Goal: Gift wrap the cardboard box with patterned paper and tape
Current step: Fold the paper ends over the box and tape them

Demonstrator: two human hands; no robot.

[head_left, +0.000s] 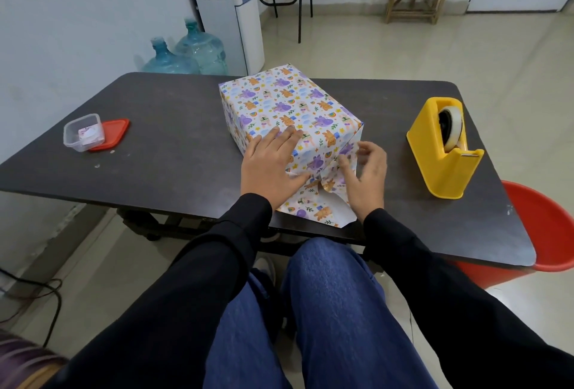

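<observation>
A box covered in white paper patterned with purple and orange animals (289, 103) stands in the middle of the dark table (174, 128). My left hand (270, 162) lies flat on its near top edge, fingers straight, pressing the paper down. At the near end of the box my right hand (366, 171) pinches a loose paper flap between thumb and fingers. A longer flap (316, 208) lies spread on the table toward me. To the right stands a yellow tape dispenser (444, 149) holding a roll of clear tape.
A clear plastic container (83, 131) with a red lid (111, 134) beside it sits at the table's left. A red plastic chair (546, 233) stands off the right corner. Water bottles (186, 53) and a dispenser stand behind the table.
</observation>
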